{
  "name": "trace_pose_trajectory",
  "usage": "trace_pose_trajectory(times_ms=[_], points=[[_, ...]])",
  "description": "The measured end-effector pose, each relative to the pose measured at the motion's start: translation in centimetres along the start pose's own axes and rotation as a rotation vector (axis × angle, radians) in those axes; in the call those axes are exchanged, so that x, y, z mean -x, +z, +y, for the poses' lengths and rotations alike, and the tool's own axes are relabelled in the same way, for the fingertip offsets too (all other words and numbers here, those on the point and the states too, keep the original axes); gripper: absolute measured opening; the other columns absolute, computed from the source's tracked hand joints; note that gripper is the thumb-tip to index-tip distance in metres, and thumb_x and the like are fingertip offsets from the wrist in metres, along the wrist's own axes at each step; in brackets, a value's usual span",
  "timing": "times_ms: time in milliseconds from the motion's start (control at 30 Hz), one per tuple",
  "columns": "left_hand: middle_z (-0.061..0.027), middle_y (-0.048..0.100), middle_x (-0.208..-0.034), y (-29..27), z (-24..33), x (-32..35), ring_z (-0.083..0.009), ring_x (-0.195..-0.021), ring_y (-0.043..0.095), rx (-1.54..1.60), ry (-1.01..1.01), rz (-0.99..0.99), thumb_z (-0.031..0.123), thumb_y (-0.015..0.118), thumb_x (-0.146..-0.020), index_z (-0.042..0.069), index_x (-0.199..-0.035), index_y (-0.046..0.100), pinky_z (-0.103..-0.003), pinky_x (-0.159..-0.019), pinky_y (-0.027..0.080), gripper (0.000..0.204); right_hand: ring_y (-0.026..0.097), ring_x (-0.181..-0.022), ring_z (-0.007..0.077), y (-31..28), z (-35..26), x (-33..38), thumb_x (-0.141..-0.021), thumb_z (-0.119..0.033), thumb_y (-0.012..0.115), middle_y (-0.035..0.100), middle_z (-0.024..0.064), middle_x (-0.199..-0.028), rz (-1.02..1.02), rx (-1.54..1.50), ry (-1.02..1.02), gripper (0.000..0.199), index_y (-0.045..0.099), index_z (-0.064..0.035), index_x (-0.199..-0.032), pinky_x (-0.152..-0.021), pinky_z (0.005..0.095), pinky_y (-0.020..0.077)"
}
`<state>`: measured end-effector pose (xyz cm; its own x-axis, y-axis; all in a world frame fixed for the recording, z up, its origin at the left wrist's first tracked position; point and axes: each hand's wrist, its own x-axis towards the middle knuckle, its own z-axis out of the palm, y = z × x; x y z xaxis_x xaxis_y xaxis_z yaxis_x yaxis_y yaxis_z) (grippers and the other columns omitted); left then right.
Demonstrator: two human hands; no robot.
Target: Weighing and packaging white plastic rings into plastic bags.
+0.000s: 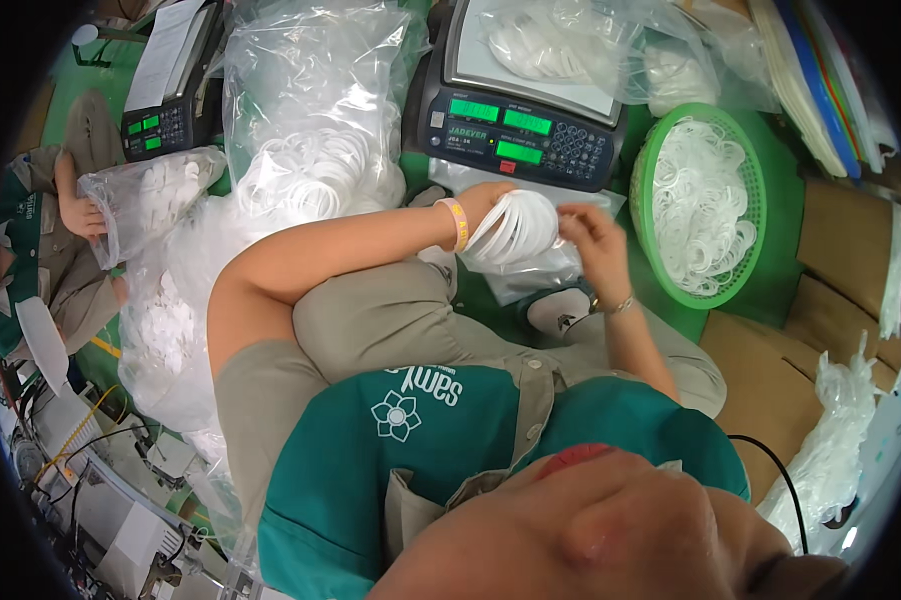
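Observation:
My left hand is closed around the near end of a bundle of thin white plastic rings, which fan out toward the right. My right hand has its fingers bent, with the thumb and fingertips pinched at the bundle's right edge. Whether they grip one ring or several is too small to tell. Beneath both hands a clear plastic bag lies flat over my lap. Just beyond stands a black counting scale with green displays, and a bag of white rings rests on its pan.
To the right a green basket holds many white rings. Large clear bags of rings fill the left side. Cardboard boxes stand at right. At far left a co-worker's hand touches a bag near a second scale.

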<state>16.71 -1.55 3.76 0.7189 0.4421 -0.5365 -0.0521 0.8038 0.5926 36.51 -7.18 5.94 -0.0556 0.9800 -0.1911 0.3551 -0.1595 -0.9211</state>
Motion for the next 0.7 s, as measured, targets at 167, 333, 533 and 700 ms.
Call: trace_pose_trajectory(times_ms=[167, 333, 533, 700], points=[[-0.0075, 0.059, -0.082, 0.3, 0.4, 0.3, -0.0154, -0.077, 0.055, -0.86, 0.435, -0.08, 0.008, 0.057, -0.073, 0.004, -0.088, 0.054, -0.027, -0.068, 0.042, 0.016, 0.054, -0.074, 0.0143, -4.2, -7.6, -11.2, -0.084, -0.008, 0.045, 0.057, 0.0066, -0.084, 0.326, 0.023, -0.426, 0.016, 0.057, 0.0007, -0.091, -0.069, 0.0242, 0.0426], [-0.0102, 0.059, -0.084, 0.8, 1.1, -0.1, -0.0218, -0.078, 0.056, -0.9, 0.502, -0.161, 0.016, 0.059, -0.073, 0.005, -0.091, 0.053, -0.03, -0.069, 0.042, 0.022, 0.053, -0.092, 0.0286, -7.4, -7.4, -25.8, -0.081, -0.019, 0.045, 0.057, 0.0151, -0.099, 0.169, 0.855, -0.492, 0.027, 0.056, -0.0043, -0.1, -0.078, 0.0329, 0.0413], [-0.0102, 0.059, -0.084, -0.6, 0.6, 1.1, -0.0242, -0.079, 0.057, -0.822, 0.361, -0.129, 0.018, 0.06, -0.072, 0.006, -0.091, 0.053, -0.03, -0.068, 0.042, 0.024, 0.052, -0.093, 0.033, -2.3, -3.1, -31.8, -0.079, -0.025, 0.044, 0.055, 0.019, -0.1, 0.127, 1.017, -0.433, 0.032, 0.056, -0.0044, -0.099, -0.079, 0.0376, 0.0413], [-0.0098, 0.059, -0.082, -0.1, 1.6, 1.5, -0.0211, -0.078, 0.057, -0.807, 0.342, -0.175, 0.017, 0.059, -0.073, 0.006, -0.091, 0.053, -0.029, -0.068, 0.042, 0.022, 0.052, -0.09, 0.0339, -7.4, -4.8, -31.1, -0.079, -0.029, 0.044, 0.057, 0.0179, -0.096, 0.117, 1.288, -0.343, 0.031, 0.058, -0.0059, -0.095, -0.077, 0.0391, 0.0415]])
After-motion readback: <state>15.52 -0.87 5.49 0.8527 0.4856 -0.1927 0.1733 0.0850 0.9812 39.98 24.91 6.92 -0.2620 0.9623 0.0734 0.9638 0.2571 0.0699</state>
